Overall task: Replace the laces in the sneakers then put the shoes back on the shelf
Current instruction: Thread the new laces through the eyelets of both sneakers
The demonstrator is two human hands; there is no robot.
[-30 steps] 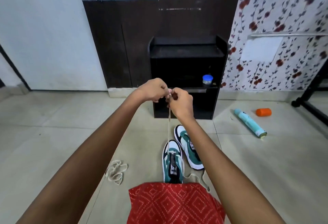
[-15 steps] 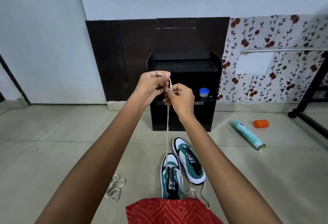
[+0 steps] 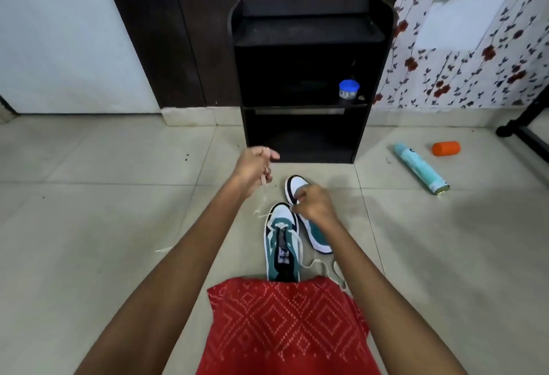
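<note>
A low black wooden shelf unit [image 3: 309, 77] stands against the wall, and everything else lies on the pale tiled floor [image 3: 89, 226] in front of it. Directly in front of its base sit two teal-and-white sneakers with black trim, toes pointing toward the shelf. The near sneaker [image 3: 280, 244] is farther from the shelf. The far sneaker [image 3: 297, 186] is just beside it on the right and closer to the shelf.

The left hand [image 3: 255, 166] is raised just in front of the shelf's foot, its fingers curled round a flat cream shoelace [image 3: 263, 193]. The shoelace drops from that hand to the toe-end eyelets of the near sneaker. Its other part trails on the floor on the sneaker's right side.

The right hand [image 3: 315, 204] hovers over the far sneaker beside the near one's toe, fingers curled. Whether it pinches anything cannot be told.

On the shelf's middle board, at the right, stands a small clear jar with a blue lid [image 3: 349, 89]. Right of the shelf lie a light-blue spray can [image 3: 420, 172] and an orange cap [image 3: 445, 148]. A red patterned cloth [image 3: 285, 330] covers the near sneaker's heel.
</note>
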